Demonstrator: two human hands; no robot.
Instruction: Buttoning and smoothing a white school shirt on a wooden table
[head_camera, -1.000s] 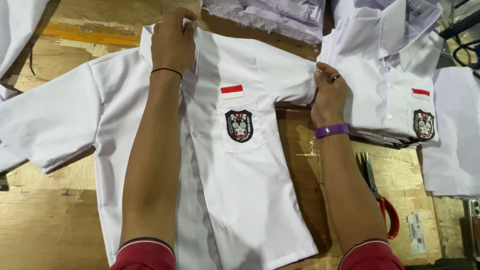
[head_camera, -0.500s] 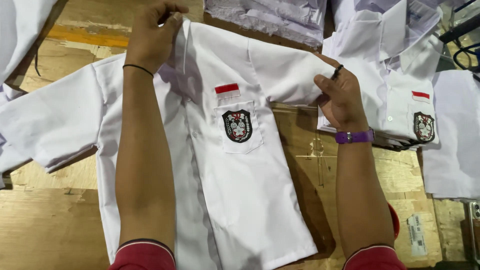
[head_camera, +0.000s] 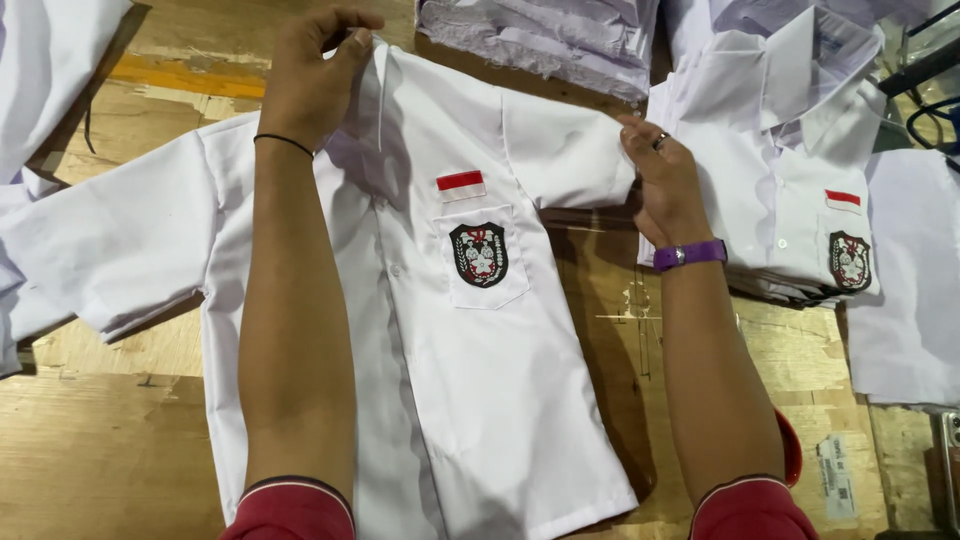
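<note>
A white short-sleeved shirt lies front up on the wooden table, with a red-and-white patch and a dark crest badge on its chest pocket. My left hand pinches the collar at the top of the shirt. My right hand grips the end of the shirt's right-side sleeve, which is drawn out sideways. The other sleeve lies spread to the left.
A stack of folded white shirts with the same badge sits at the right. More white cloth lies at the top, the far left and the far right. Something red shows under my right forearm.
My left hand has shifted left along the collar. My right hand has slid up and outward, drawing the sleeve flat. The shirt sits slightly more to the left.
</note>
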